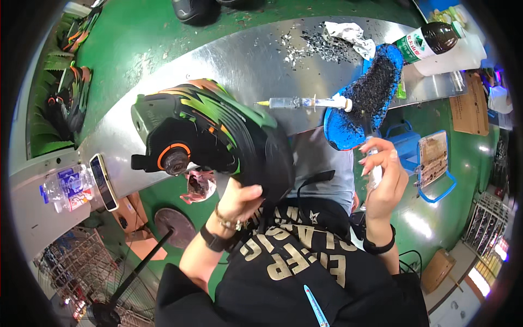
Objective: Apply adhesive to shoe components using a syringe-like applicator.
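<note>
My left hand (239,199) grips the heel end of a black shoe (207,131) with green, orange and yellow markings and an orange-ringed dial. The shoe is held sole-side away over the edge of the steel workbench (239,60). My right hand (381,171) is closed around a pale stick-like handle, holding it upright just under a blue tray (362,98) caked with black residue. A syringe (302,102) with a yellow tip lies on the bench between the shoe and the tray.
A dark bottle with a green label (427,42), a crumpled white cloth (348,34) and black crumbs sit at the bench's far end. A phone (103,181) and a water bottle (65,188) rest at left. More shoes fill a rack (65,92). A fan (125,272) stands below.
</note>
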A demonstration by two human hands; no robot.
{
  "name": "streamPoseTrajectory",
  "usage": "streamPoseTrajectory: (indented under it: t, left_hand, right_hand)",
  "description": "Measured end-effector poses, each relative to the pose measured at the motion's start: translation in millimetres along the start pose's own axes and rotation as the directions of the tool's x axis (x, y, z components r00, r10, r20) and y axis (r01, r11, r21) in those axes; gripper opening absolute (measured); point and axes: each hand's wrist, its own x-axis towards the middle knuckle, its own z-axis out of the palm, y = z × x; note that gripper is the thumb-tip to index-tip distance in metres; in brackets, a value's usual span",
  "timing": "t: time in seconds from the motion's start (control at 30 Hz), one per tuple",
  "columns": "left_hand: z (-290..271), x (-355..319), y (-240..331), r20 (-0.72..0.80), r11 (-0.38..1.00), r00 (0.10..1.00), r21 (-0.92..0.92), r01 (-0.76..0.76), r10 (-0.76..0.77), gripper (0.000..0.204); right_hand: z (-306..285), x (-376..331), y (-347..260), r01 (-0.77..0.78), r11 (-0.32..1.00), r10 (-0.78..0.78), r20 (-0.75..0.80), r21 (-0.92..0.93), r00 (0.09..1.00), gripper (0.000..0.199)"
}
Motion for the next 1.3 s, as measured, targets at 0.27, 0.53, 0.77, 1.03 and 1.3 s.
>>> streamPoseTrajectory:
  t: [0.27, 0.53, 0.77, 1.03, 1.3]
  left_hand:
    - [-1, 25, -10, 0.030, 0.996, 1.000, -0.086, -0.001, 0.004, 0.071]
    - [3, 19, -4, 0.099, 0.971, 0.995, -0.236, 0.029, -0.006, 0.065]
    - [7, 24, -6, 0.088, 0.973, 0.996, -0.231, 0.011, 0.010, 0.064]
    - [4, 23, -7, 0.072, 0.977, 0.997, -0.212, 0.009, 0.006, 0.062]
    - [1, 42, -1, 0.199, 0.987, 0.980, -0.153, 0.049, -0.017, 0.071]
  right_hand:
    - [1, -11, -46, 0.030, 0.949, -0.126, 0.290, 0.315, 0.949, 0.063]
    - [22, -3, -40, 0.037, 0.900, -0.243, 0.429, 0.434, 0.870, 0.064]
    - [26, 4, -33, 0.036, 0.886, -0.286, 0.482, 0.463, 0.828, 0.061]
    - [28, 8, -40, -0.050, 0.897, -0.192, 0.489, 0.438, 0.851, 0.062]
    - [-2, 9, -62, -0.166, 0.872, -0.044, 0.412, 0.460, 0.910, 0.070]
